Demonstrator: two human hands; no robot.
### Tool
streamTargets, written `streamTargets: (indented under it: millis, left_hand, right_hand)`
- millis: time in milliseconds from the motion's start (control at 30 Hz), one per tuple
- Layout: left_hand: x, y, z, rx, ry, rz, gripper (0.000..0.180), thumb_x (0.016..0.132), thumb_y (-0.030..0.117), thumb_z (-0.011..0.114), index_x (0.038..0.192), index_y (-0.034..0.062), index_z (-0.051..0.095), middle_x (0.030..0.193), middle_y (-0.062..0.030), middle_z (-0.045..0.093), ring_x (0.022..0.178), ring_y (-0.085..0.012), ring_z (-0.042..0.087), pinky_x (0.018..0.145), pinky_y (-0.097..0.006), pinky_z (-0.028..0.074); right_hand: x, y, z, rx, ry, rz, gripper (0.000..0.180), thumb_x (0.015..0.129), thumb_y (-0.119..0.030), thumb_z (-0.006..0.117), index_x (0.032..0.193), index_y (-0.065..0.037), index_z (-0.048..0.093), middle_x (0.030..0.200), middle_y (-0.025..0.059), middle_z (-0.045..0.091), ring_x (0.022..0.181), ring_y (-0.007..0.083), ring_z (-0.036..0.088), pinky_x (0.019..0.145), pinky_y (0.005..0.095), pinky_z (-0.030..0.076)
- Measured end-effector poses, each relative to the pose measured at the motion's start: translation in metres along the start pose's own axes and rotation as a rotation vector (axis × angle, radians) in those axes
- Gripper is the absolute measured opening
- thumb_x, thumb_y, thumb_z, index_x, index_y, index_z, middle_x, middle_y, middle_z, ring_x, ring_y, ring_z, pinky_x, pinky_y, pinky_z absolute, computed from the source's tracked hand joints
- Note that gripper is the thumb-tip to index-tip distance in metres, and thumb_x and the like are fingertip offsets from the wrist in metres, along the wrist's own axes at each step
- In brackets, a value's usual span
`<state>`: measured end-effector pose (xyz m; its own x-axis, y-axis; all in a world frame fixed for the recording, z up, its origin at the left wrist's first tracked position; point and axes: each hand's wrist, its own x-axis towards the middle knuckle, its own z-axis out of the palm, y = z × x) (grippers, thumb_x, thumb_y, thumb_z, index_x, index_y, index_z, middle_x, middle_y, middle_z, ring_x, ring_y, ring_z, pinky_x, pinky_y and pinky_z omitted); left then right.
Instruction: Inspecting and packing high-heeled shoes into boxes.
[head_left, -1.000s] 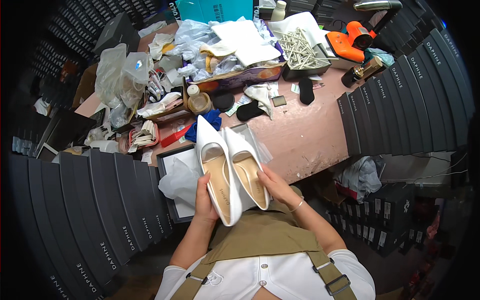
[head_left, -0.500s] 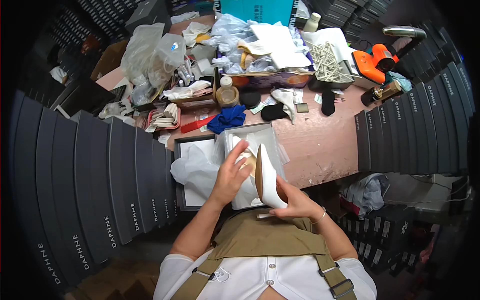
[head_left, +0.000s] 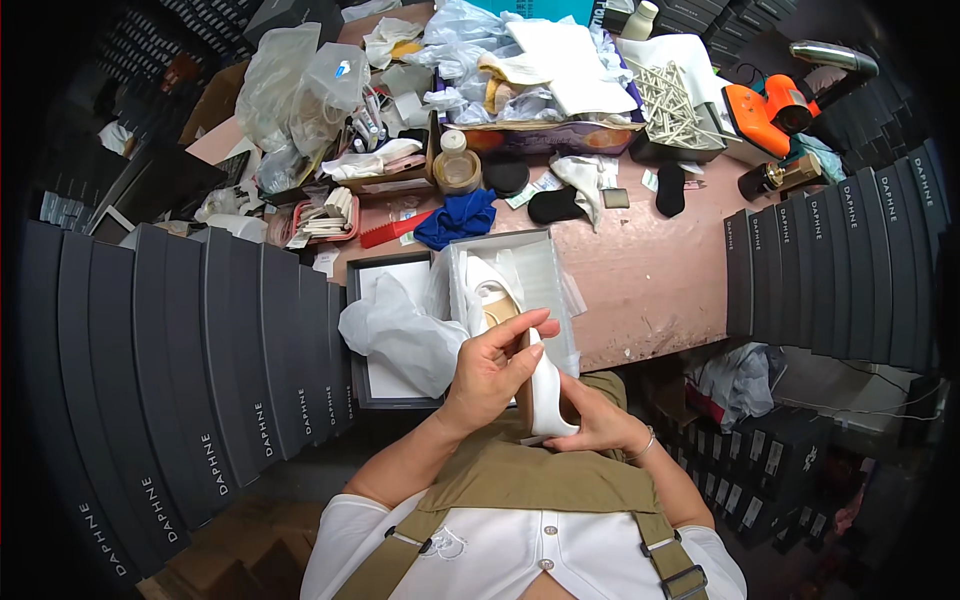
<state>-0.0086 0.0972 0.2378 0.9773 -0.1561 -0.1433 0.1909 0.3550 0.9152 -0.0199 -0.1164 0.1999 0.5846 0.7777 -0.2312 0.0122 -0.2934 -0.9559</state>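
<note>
Pink surface [head_left: 650, 290] ran across, cluttered toward its far edge. Stacked dark boxes stood at left [head_left: 190, 380] and by its right edge [head_left: 830, 265]. Open shoebox [head_left: 552, 268] sat at the near edge, dark-rimmed tray [head_left: 395, 404] just left of it, white tissue [head_left: 395, 335] heaped in the tray. Left hand [head_left: 488, 375]: partly closed, thumb and fingers pinching the toe of the held shoe [head_left: 546, 395]. Right hand [head_left: 603, 418]: curled round that shoe's heel end, firm hold. Held shoe, white, was off the near edge, in front of the apron, toe pointing away. Boxed shoe [head_left: 490, 290] lay in the shoebox. Change: half a second earlier the left hand was off the held shoe; now both hands were on it. Pair was split, one boxed, one being handled.
</note>
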Motion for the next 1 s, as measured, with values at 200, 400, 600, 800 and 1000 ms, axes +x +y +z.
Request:
streamTargets:
  millis: [200,400,600,800,1000]
  left_hand:
    - [0.001,0.001,0.001,0.097,0.028,-0.011,0.034,0.097,0.014,0.051,0.124,-0.0047,0.054,0.111,-0.014,0.065,0.097,-0.0123,0.06,0.085,-0.026,0.048]
    - [0.016,-0.01,-0.002,0.046,0.102,-0.02,0.042,0.102,0.031,0.04,0.112,-0.0051,0.059,0.093,-0.0149,0.068,0.086,-0.0181,0.066,0.079,-0.029,0.052]
    - [0.007,-0.021,0.001,-0.01,-0.014,-0.106,0.061,0.102,0.049,0.024,0.096,-0.0021,0.057,0.082,-0.0122,0.064,0.077,-0.017,0.064,0.071,-0.028,0.051]
    - [0.001,-0.018,0.002,0.009,-0.02,-0.094,0.061,0.101,0.05,0.024,0.093,-0.0014,0.057,0.078,-0.0108,0.063,0.074,-0.0161,0.063,0.07,-0.028,0.051]
    - [-0.005,-0.01,0.013,0.18,-0.018,0.061,0.06,0.103,0.045,0.024,0.088,-0.0019,0.059,0.078,-0.0073,0.06,0.072,-0.0127,0.058,0.068,-0.024,0.046]
  right_hand:
    - [0.0,-0.004,-0.002,0.022,-0.003,-0.046,0.102,0.068,-0.017,0.078,0.149,-0.003,0.016,0.135,0.0218,0.043,0.124,0.0346,0.046,0.103,0.038,0.037]
    - [0.002,0.004,0.005,0.073,-0.016,-0.03,0.104,0.068,-0.018,0.079,0.149,-0.002,0.015,0.139,0.0218,0.04,0.127,0.0323,0.044,0.106,0.037,0.033]
    - [0.0,0.0,0.003,0.199,-0.072,0.031,0.102,0.069,-0.024,0.082,0.147,-0.001,0.02,0.141,0.0219,0.038,0.13,0.0318,0.04,0.109,0.0375,0.029]
    - [-0.005,-0.03,-0.044,0.061,0.277,0.035,0.056,0.077,-0.019,0.076,0.125,0.0,0.055,0.123,0.0157,0.054,0.112,0.0261,0.054,0.094,0.0347,0.043]
    - [0.034,-0.077,-0.034,-0.132,0.469,-0.361,0.038,0.082,-0.008,0.069,0.117,0.001,0.059,0.112,0.0109,0.057,0.097,0.0164,0.056,0.081,0.0268,0.047]
